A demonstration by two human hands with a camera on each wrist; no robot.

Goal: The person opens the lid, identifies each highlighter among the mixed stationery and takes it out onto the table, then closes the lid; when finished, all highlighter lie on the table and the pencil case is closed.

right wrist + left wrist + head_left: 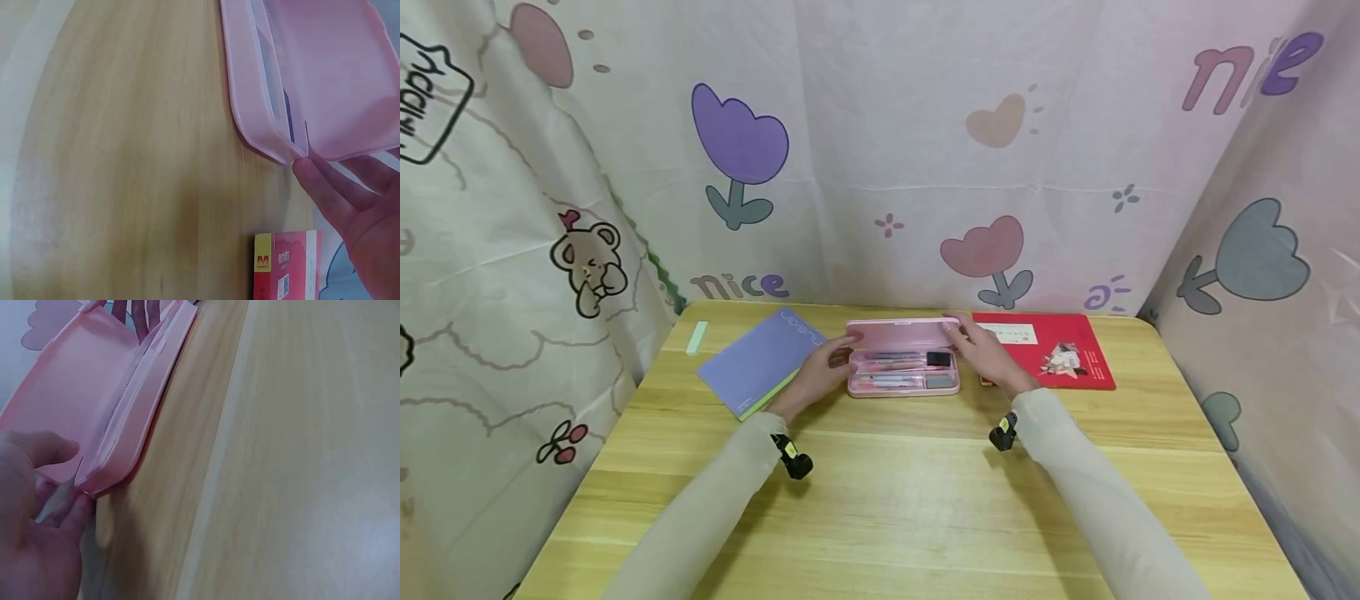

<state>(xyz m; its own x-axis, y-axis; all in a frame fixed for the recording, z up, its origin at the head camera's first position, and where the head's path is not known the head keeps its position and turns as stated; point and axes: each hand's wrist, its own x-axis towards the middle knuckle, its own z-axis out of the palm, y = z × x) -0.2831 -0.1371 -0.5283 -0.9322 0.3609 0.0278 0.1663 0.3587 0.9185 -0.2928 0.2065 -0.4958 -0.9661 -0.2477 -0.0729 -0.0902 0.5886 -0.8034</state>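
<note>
A pink pencil case (904, 395) lies on the table with its lid (898, 336) raised at the back. Inside are several pens (887, 381), a black block (937, 359) and a grey block (937, 382). My left hand (820, 369) holds the left end, its thumb by the lid's inner side and its fingertips at the corner in the left wrist view. At the other end my right hand (988, 354) grips the lid's right side. In the right wrist view its fingers (328, 194) touch the hinge corner and pass behind the lid.
A blue-purple notebook (760, 358) lies left of the case, partly under my left forearm. To the right sits a red book (1075, 333). A pale green strip (697, 337) is at the table's back left. Patterned curtains (865, 167) hang behind the table.
</note>
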